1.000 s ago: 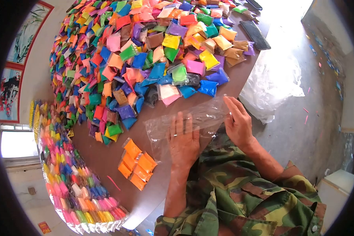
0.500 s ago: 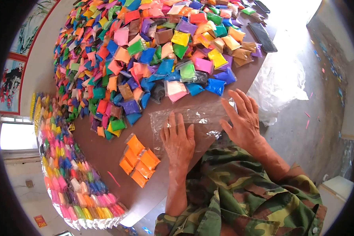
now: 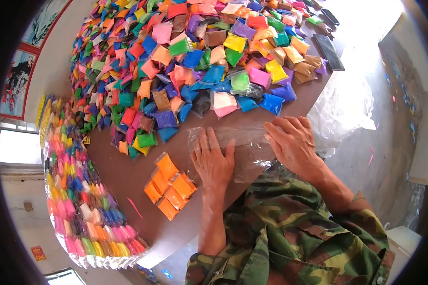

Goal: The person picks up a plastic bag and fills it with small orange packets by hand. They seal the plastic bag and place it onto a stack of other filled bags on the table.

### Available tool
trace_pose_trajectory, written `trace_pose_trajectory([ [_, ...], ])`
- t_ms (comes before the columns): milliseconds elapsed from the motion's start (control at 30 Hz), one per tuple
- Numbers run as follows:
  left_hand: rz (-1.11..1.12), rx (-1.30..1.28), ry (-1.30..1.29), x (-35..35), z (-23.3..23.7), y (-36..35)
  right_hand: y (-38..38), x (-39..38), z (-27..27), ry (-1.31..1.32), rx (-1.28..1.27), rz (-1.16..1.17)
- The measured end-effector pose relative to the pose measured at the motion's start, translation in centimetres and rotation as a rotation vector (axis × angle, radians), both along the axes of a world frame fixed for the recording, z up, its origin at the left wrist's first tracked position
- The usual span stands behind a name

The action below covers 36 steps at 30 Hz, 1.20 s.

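A clear plastic bag (image 3: 247, 164) lies flat at the near edge of the brown table (image 3: 111, 171). My left hand (image 3: 209, 159) rests palm down on the bag's left end, fingers spread. At the upper right corner of the bag, my right hand (image 3: 292, 142) has its fingers curled, with thumb and forefinger pinched on the plastic. Left of my left hand is a small group of orange packets (image 3: 171, 185), set side by side. Just beyond the bag lie loose packets, among them a pink one (image 3: 224, 103) and a blue one (image 3: 272, 103).
A large heap of colourful packets (image 3: 176, 61) covers the far table. Rows of bagged packets (image 3: 92, 223) line the left side. A dark phone (image 3: 329, 51) lies near the right edge. Crumpled clear plastic (image 3: 345, 107) hangs there. A pink strip (image 3: 134, 207) lies by the orange packets.
My right hand has gone from spread fingers to a curled pinch on the bag's right end. My left hand stays flat on the plastic. The view has shifted slightly.
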<state>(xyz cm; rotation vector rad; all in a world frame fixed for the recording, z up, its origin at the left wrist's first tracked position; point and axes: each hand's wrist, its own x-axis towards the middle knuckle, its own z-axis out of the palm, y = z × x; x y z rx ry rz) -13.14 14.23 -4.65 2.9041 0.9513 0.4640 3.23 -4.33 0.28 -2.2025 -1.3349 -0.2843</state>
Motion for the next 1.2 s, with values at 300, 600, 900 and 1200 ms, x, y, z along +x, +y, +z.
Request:
trace_pose_trajectory([
  [300,-0.157,-0.087,-0.054,-0.4,1.8,-2.1,0.5,-0.5,1.0,0.059,-0.01,-0.088],
  [600,-0.326,-0.159,-0.13,-1.0,1.5,-4.3,1.0,-1.7,0.3,0.089,0.021,-0.132],
  [900,-0.46,-0.24,-0.133,0.5,0.6,-4.6,0.8,-2.4,-0.3,0.173,0.087,-0.176],
  [1200,-0.294,-0.202,-0.357,-3.1,5.2,-3.8,0.1,-3.1,-0.6,0.225,0.043,-0.169],
])
